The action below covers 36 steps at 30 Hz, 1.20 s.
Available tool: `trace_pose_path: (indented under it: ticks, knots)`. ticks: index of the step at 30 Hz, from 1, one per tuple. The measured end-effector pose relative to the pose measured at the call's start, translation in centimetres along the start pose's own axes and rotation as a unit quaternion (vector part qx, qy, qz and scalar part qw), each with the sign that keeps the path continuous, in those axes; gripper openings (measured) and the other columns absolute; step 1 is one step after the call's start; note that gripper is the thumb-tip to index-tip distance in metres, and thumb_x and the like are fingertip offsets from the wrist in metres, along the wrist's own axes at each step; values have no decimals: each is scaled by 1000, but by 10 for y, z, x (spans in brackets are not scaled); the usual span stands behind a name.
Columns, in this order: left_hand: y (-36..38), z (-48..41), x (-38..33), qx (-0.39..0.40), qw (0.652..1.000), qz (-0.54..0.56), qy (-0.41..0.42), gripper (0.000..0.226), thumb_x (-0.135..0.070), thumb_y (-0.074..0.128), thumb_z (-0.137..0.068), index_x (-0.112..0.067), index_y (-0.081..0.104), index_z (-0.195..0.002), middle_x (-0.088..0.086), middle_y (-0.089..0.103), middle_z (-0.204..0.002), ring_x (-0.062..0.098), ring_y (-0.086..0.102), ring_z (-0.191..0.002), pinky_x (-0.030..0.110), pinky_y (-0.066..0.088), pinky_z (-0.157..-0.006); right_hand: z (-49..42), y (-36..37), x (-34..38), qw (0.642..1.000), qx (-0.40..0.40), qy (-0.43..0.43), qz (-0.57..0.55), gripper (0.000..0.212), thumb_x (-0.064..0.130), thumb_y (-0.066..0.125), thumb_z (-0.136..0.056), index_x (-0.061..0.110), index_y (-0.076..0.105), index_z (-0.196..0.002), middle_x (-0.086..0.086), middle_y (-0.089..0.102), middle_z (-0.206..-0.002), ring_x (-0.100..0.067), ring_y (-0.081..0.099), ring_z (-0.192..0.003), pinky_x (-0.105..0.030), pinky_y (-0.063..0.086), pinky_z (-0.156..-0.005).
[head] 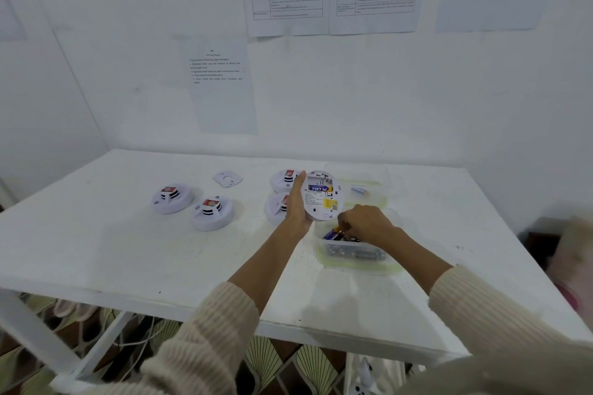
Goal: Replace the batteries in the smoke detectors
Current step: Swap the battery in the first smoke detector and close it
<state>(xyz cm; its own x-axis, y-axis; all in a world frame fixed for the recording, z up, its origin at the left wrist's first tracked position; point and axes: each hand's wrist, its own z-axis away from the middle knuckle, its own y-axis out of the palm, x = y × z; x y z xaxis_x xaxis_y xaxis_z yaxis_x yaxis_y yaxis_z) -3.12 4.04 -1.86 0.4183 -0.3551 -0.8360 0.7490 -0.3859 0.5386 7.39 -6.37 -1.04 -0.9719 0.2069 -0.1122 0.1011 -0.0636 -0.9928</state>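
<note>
My left hand (296,205) holds a white round smoke detector (322,197) up on edge, its back facing me, with a blue battery seated in the open compartment. My right hand (362,223) reaches into a clear plastic tub (356,258) of batteries, fingers curled down among them, next to a dark battery (333,234). Whether it grips one is hidden. Two more detectors (172,199) (211,212) lie on the table's left. Another two (284,179) (276,207) sit partly behind my left hand.
A loose white cover plate (227,178) lies near the back of the white table (128,250). A second clear tub (369,186) holding a battery stands behind the first. Papers hang on the wall. Cables lie on the floor under the table.
</note>
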Motion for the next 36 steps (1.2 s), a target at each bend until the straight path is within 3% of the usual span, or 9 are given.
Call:
trace_pose_path:
  ticks: [7, 10, 13, 17, 21, 25, 29, 33, 36]
  knots:
    - [2, 11, -8, 17, 1000, -3, -16, 54, -48, 51, -86, -6, 56, -120, 23, 56, -121, 41, 52, -115, 56, 36, -106, 1, 6, -11, 986, -77, 6, -149, 22, 16, 55, -91, 13, 67, -109, -9, 63, -108, -23, 60, -97, -25, 40, -70]
    - [0, 11, -10, 24, 999, 3, -24, 72, -52, 56, -77, -4, 51, -130, 24, 53, -129, 43, 49, -122, 54, 38, -105, 5, 1, -14, 886, -233, 90, -389, 17, 5, 56, -88, 2, 70, -98, -15, 68, -98, -22, 62, -77, -30, 50, -66]
    - [-1, 10, -8, 29, 999, 6, -39, 79, -54, 57, -75, -5, 46, -137, 24, 49, -135, 42, 47, -125, 52, 41, -102, 6, -15, -14, 775, -366, 127, -498, 12, 2, 59, -86, 3, 69, -93, -15, 67, -88, -8, 59, -58, -33, 58, -58]
    - [3, 10, -8, 42, 998, -15, -46, 57, -50, 43, -90, -5, 54, -125, 17, 63, -113, 32, 60, -101, 40, 52, -85, 3, -50, -1, 722, -428, 73, -539, 13, 0, 61, -84, 5, 70, -91, -9, 65, -85, 0, 58, -58, -16, 51, -50]
    - [12, 12, -5, 79, 996, 3, -37, 39, -38, 33, -98, -11, 61, -96, 6, 72, -76, 22, 66, -77, 35, 51, -76, -2, -66, 18, 762, -410, 5, -502, 13, 0, 62, -83, 5, 71, -91, -1, 65, -86, 0, 59, -65, -18, 53, -58]
    - [19, 14, -7, 96, 993, 50, -42, 46, -31, 38, -99, -17, 69, -69, 1, 67, -66, 13, 66, -62, 30, 47, -73, -3, -64, 25, 806, -381, -15, -453, 14, 0, 63, -81, 6, 73, -88, -7, 69, -89, -9, 60, -69, -19, 50, -68]
    - [16, 18, -15, 89, 994, 40, -56, 35, -33, 35, -99, -14, 57, -81, 1, 67, -64, 12, 67, -60, 27, 49, -71, -4, -61, 27, 857, -325, -21, -400, 16, 4, 62, -82, 10, 74, -92, -9, 70, -93, -15, 61, -79, -21, 47, -72]
    - [15, 20, -17, 86, 995, 26, -51, 35, -34, 33, -100, -14, 56, -84, 1, 68, -65, 13, 67, -60, 30, 48, -74, -4, -66, 30, 851, -313, -6, -422, 15, 9, 61, -84, 12, 75, -89, -9, 70, -91, -21, 63, -84, -38, 51, -77]
    - [15, 22, -16, 77, 996, 8, -37, 35, -37, 34, -100, -13, 59, -92, 6, 69, -80, 16, 68, -69, 32, 50, -77, -8, -69, 30, 881, -294, 47, -366, 18, 27, 64, -85, 23, 69, -101, -2, 67, -102, -20, 55, -101, -30, 42, -75]
